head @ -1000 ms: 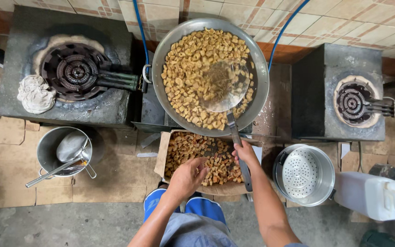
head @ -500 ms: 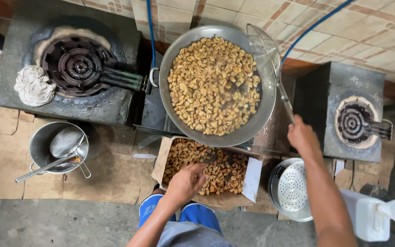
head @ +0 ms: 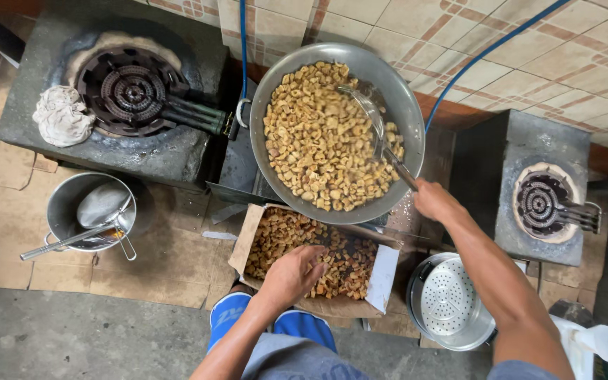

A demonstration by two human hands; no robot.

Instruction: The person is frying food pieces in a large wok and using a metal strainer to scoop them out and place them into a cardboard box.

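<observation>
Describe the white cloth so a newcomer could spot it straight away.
Find the big dark stone stove block at the far left, the one with the large black ring burner. The white cloth lies crumpled on the block's left edge, right beside that burner. It is the only soft, pale, wrinkled thing among the metal and stone around it.

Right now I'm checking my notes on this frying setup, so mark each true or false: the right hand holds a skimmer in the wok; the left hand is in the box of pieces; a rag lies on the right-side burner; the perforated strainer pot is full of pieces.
1. The right hand holds a skimmer in the wok: true.
2. The left hand is in the cardboard box of fried pieces: true.
3. A rag lies on the right-side burner: false. The rag lies beside the left-side burner.
4. The perforated strainer pot is full: false. The strainer pot looks empty.
</observation>
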